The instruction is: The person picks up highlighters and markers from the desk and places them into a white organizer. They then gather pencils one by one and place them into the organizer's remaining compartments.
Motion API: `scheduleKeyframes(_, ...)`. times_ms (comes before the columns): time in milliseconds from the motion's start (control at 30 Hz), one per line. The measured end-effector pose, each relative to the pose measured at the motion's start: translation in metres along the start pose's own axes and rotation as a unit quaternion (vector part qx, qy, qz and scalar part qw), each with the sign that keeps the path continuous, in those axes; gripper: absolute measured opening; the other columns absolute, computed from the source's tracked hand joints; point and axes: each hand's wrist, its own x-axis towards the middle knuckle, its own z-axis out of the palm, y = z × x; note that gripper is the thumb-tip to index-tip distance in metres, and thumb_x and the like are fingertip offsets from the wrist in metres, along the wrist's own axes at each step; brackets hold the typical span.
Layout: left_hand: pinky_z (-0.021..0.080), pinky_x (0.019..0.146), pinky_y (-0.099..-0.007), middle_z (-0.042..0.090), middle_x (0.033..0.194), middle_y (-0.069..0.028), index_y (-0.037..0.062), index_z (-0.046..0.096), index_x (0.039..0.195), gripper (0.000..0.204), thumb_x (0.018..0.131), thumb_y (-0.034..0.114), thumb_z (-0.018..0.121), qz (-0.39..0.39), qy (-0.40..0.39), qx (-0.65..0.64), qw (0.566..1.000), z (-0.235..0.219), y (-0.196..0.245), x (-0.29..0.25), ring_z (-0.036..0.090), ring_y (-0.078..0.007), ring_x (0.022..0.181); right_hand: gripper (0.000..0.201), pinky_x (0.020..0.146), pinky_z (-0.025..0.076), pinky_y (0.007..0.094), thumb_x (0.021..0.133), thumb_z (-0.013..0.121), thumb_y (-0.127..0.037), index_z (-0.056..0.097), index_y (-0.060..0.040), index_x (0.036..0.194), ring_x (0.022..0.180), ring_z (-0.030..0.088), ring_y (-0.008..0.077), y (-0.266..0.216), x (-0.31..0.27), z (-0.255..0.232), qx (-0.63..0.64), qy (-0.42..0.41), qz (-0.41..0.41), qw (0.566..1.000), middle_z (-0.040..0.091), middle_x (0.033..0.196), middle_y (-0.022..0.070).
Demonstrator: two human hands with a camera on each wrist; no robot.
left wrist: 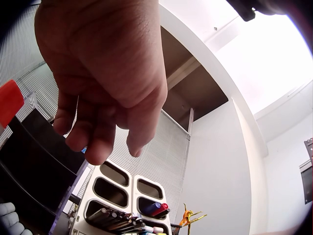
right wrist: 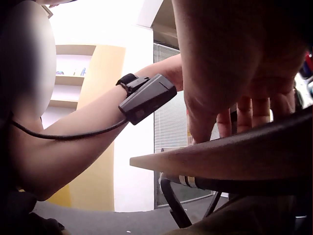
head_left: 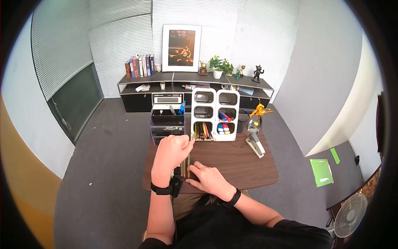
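My left hand is raised over the left part of the table, in front of the white organizer. Its fingers hang loosely curled, with nothing visible in them. My right hand lies low at the table's front edge, fingers relaxed, fingertips at a few pencils on the tabletop. The left hand and wrist camera partly cover these pencils. Several coloured pencils stand in the organizer's bottom left compartment. Blue and red markers sit in its middle right compartment, highlighters below them.
Left of the organizer stands a dark desk rack with pens, a calculator behind it. A stapler and an orange figurine stand on the right of the wooden table. A low shelf with books is at the back.
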Motion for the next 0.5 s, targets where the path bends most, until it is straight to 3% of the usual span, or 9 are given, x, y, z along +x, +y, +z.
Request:
scheduleKeyframes(367,0.043,0.058,-0.05,0.051,0.062,-0.0204,-0.0015,0.048,0.069,0.046,0.096,0.021,0.079,0.003,0.002,0.005,1.0,0.0,0.001,0.0,0.053,-0.0449,0.061,0.03,0.072,0.062,0.0504,0.098,0.075,-0.022,0.062,-0.0024,0.117,0.086,0.074,0.0393,0.001,-0.008,-0.001,-0.005,0.017,0.008,1.0,0.066,0.103,0.0166)
scheduleKeyframes(467,0.043,0.058,-0.0503,0.051,0.062,-0.0205,-0.0013,0.047,0.069,0.047,0.096,0.021,0.079,0.001,0.0,0.001,1.0,0.0,0.001,0.0,0.052,-0.0448,0.061,0.028,0.073,0.061,0.051,0.099,0.075,-0.021,0.063,-0.0045,0.118,0.086,0.074,0.0402,0.002,-0.011,0.001,-0.01,0.041,0.061,0.997,0.068,0.104,0.0165)
scheduleKeyframes(500,0.043,0.058,-0.0501,0.051,0.062,-0.0205,-0.0012,0.047,0.069,0.047,0.096,0.021,0.079,0.001,0.001,0.002,1.0,0.0,0.001,0.0,0.053,-0.0448,0.061,0.023,0.072,0.062,0.0511,0.098,0.073,-0.018,0.062,-0.0027,0.111,0.085,0.074,0.0402,0.001,-0.012,-0.002,-0.029,0.05,0.089,0.994,0.067,0.102,0.0174)
